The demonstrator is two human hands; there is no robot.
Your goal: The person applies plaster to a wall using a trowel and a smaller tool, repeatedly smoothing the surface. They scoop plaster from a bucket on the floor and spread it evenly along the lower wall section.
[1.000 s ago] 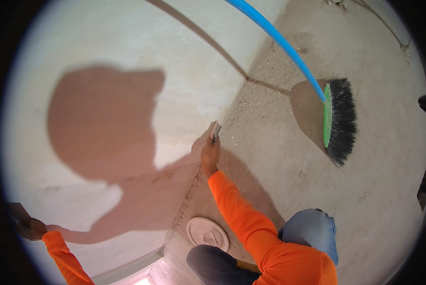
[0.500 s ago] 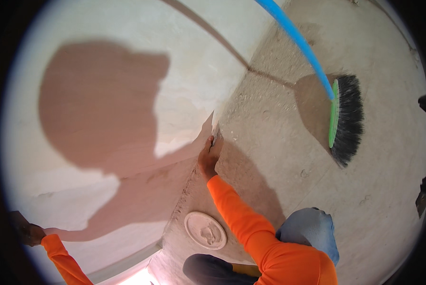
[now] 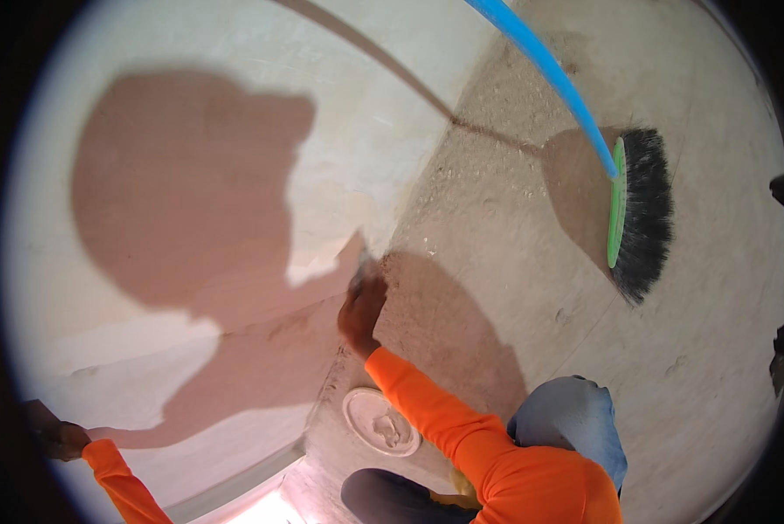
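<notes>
My right hand [image 3: 362,310], in an orange sleeve, is closed on a small scraper [image 3: 365,269], partly hidden and blurred, held against the pale wall [image 3: 348,113] just above its junction with the dusty floor [image 3: 531,262]. At the lower left, my left hand [image 3: 66,441] grips a dark flat board or blade [image 3: 41,417] near the rim of the view. A round, pale, dust-coated lid or disc [image 3: 356,395] lies on the floor beside my right forearm, with a lump on it. My head and arms cast a large shadow on the wall.
A broom [image 3: 638,218] with black bristles, a green head and a long blue handle rests on the floor at the right. My bent knees show at the bottom. An unclear dark object [image 3: 782,349] sits at the far right edge. A bright patch [image 3: 265,502] shows at the lower left.
My right hand with the scraper has moved left and down along the foot of the wall, its blade changing angle. My left hand has dropped slightly. The broom looks unmoved.
</notes>
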